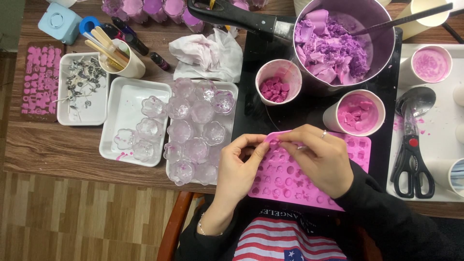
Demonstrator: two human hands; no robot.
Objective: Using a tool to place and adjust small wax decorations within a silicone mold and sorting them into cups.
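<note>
Because the pink silicone mould looks soft and floppy, both the left hand and right hand pinch its upper-left corner, fingers closed on the rim.

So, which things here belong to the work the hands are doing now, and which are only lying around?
In use:
left hand
right hand
pink silicone mould, held by both hands

Lying about:
scissors
metal spoon
crumpled tissue
tray of wicks
clear flower cups

A dark wooden table stands over pale wood-plank floor.
</note>
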